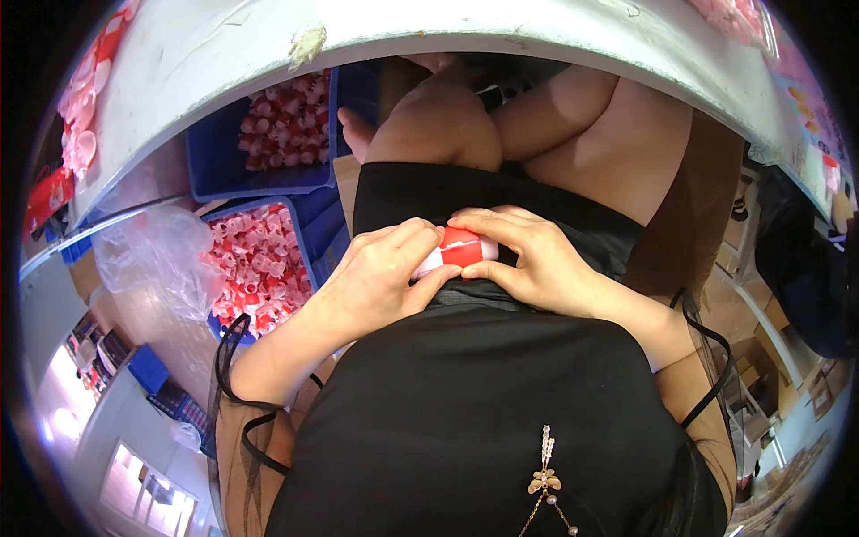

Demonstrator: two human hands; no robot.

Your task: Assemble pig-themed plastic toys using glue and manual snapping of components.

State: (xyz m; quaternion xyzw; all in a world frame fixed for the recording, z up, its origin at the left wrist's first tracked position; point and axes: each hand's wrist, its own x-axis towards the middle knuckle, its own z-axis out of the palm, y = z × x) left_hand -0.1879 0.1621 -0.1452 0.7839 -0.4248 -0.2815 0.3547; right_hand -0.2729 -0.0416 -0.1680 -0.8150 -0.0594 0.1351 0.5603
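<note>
Over my lap, a small rounded red and white plastic piece (463, 252) lies sideways between my two hands. My left hand (386, 268) grips its white left end, the thumb and bent fingers pressed round it. At the other end my right hand (523, 255) pinches it, forefinger along the top and thumb underneath. The red middle shows a small white mark. Fingers cover parts of both ends.
A white table edge (358, 54) curves across the top. On the left stand a blue crate (201, 170) of red and white pieces and another blue crate (309, 246) heaped with pink and red pieces, beside a clear plastic bag (157, 255). Pink pieces (80, 148) lie at the table's left end.
</note>
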